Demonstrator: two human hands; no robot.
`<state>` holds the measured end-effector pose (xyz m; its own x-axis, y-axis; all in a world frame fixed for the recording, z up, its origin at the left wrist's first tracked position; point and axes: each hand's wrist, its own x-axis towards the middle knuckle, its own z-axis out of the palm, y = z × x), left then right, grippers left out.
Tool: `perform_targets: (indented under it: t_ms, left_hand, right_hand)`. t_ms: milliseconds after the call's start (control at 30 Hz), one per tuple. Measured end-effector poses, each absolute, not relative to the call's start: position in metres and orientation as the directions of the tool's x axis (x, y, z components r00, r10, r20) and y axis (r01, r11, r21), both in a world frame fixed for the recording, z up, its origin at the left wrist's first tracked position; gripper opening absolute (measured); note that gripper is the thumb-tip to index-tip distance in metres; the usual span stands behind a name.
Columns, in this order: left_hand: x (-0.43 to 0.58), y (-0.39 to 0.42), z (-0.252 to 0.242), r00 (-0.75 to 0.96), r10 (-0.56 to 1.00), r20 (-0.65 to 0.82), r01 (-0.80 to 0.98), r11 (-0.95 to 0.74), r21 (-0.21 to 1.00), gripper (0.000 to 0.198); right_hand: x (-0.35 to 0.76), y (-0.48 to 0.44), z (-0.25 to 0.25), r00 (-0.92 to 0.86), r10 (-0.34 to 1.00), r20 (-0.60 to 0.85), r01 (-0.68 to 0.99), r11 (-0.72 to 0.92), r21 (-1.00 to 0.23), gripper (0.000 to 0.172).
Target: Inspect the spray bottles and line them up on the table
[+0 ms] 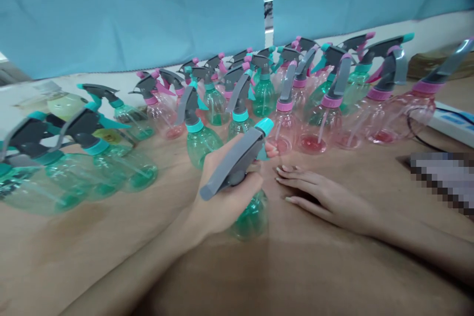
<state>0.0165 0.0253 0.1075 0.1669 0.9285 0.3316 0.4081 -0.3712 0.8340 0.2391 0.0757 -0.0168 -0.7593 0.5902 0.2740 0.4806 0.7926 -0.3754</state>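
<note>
My left hand (218,202) is wrapped round the neck of a green spray bottle (251,217) with a grey and turquoise spray head. The bottle stands upright or nearly so, at the middle of the brown table (296,276). My right hand (318,190) rests palm down on the table, just right of that bottle, fingers stretched out and holding nothing. Behind my hands stand a green spray bottle (202,145) and a pink spray bottle (284,133), both with grey heads.
Several green spray bottles (76,177) stand at the left. More pink and green ones fill the back, before a blue sheet (148,10). At the right are a white device (444,121) with a dark cable and a pixelated flat object (444,177).
</note>
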Motion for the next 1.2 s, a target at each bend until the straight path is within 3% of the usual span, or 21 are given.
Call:
perform_targets:
  t_ms: [133,567,867,1033,1200]
  left_hand:
    - [0.014,0.028,0.104,0.188,0.929,0.32,0.359,-0.368,0.858,0.032]
    - [0.013,0.028,0.097,0.188,0.911,0.367,0.339,-0.41,0.846,0.034]
    - [0.015,0.028,0.098,0.177,0.917,0.358,0.327,-0.398,0.857,0.032]
    - [0.016,0.027,0.099,0.16,0.918,0.363,0.355,-0.397,0.846,0.017]
    - [0.016,0.026,0.103,0.166,0.925,0.342,0.338,-0.379,0.861,0.02]
  right_hand:
    - [0.239,0.076,-0.016,-0.762,0.593,0.26,0.488,0.79,-0.37,0.045]
    - [0.24,0.074,-0.014,-0.747,0.602,0.28,0.476,0.78,-0.406,0.045]
    - [0.24,0.074,-0.015,-0.755,0.596,0.274,0.477,0.785,-0.394,0.044]
    - [0.24,0.075,-0.015,-0.75,0.596,0.286,0.471,0.785,-0.402,0.044]
    - [0.24,0.073,-0.014,-0.742,0.599,0.302,0.459,0.782,-0.422,0.044]
